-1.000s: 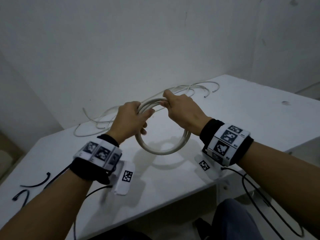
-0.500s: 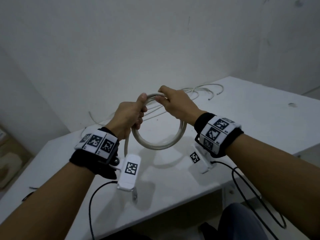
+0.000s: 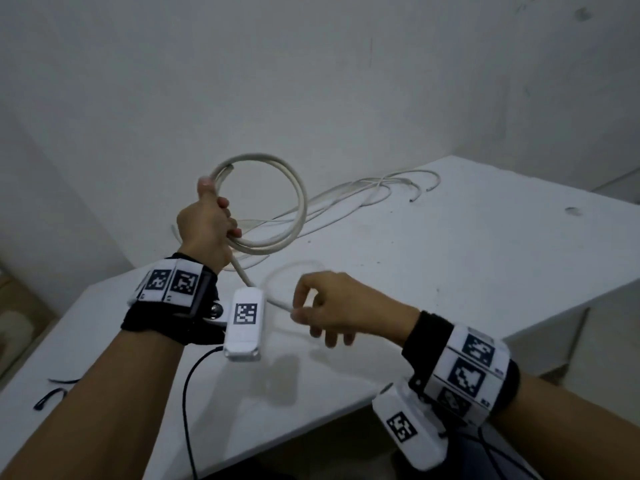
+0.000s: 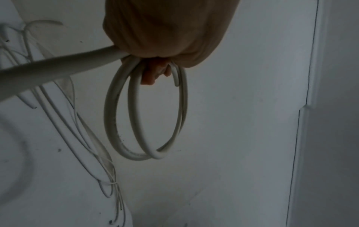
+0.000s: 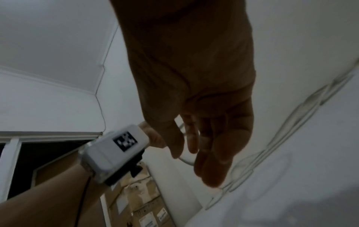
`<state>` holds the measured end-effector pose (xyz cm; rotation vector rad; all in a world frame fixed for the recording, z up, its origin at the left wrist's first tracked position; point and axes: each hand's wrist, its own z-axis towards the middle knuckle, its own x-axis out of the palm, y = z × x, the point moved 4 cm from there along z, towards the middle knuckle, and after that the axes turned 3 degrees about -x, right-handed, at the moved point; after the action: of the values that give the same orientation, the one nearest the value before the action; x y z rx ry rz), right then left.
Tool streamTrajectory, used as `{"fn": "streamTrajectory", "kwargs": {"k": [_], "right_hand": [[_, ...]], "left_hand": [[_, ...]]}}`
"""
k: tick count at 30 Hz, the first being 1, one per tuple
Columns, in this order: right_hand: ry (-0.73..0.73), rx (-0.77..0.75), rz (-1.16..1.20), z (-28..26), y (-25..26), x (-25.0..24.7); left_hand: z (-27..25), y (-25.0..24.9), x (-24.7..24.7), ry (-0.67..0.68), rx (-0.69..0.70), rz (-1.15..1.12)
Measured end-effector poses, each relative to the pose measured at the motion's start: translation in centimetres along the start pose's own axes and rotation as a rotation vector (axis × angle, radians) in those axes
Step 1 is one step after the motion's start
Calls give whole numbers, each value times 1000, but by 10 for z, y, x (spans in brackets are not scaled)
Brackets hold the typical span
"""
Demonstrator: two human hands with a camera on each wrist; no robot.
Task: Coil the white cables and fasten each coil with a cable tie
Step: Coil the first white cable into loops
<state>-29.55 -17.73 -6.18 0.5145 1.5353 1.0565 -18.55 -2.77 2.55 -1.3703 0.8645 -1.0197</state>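
My left hand (image 3: pixel 221 220) grips a coil of thick white cable (image 3: pixel 299 202) and holds it upright above the white table (image 3: pixel 485 271). In the left wrist view the coil (image 4: pixel 114 122) hangs from my curled fingers (image 4: pixel 151 75) as two or three loops. The coil's loose tail (image 3: pixel 246 277) runs down from that fist towards me. My right hand (image 3: pixel 297 310) pinches the tail's end between thumb and forefinger, low and near the table's front. In the right wrist view the tail's end (image 5: pixel 185 160) shows just past my fingers (image 5: pixel 211 169).
Several thinner loose white cables (image 3: pixel 363 192) lie spread along the table's back edge by the wall, also seen as loose cables (image 4: pixel 85 138). Black cable ties (image 3: pixel 52 396) lie at the table's left front. Cardboard boxes (image 5: pixel 139 207) stand on the floor to the left.
My right hand let go of the coil's top, dropped towards me and took the loose tail. My left hand lifted the coil and turned it upright.
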Motion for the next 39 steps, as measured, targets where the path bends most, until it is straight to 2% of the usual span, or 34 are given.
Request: {"fn": "streamTrajectory", "kwargs": {"k": [2, 4, 7, 9, 10, 13, 14, 20, 23, 25, 30, 34, 39], "right_hand": [[-19, 85, 84, 0, -13, 10], [-146, 119, 126, 2, -20, 13], [-325, 82, -131, 7, -23, 12], [-373, 56, -234, 9, -26, 10], [-332, 62, -154, 11, -29, 11], [-98, 29, 562, 12, -31, 23], [-89, -1, 724, 11, -28, 22], [-303, -57, 1238, 29, -27, -5], [-433, 1, 1303, 43, -35, -6], [-468, 83, 1342, 51, -41, 0], [-461, 186, 1431, 63, -47, 5], [-383, 181, 1429, 71, -49, 7], [-243, 95, 1403, 67, -47, 0]], "left_hand": [[2, 1, -5, -12, -20, -50], [4, 4, -9, -24, -30, -73], [5, 9, -15, -19, -52, -118], [7, 10, -20, -17, -64, -142], [8, 11, -22, -22, -66, -148], [15, 12, -31, -38, -82, -159], [16, 12, -33, -35, -97, -169], [13, 18, -36, 31, -175, -182], [4, 27, -27, 107, -216, -189], [-3, 31, -21, 147, -241, -181], [-16, 35, -17, 79, -146, -58], [-24, 41, -17, 14, -80, 130], [-22, 50, -23, -33, -88, 203]]}}
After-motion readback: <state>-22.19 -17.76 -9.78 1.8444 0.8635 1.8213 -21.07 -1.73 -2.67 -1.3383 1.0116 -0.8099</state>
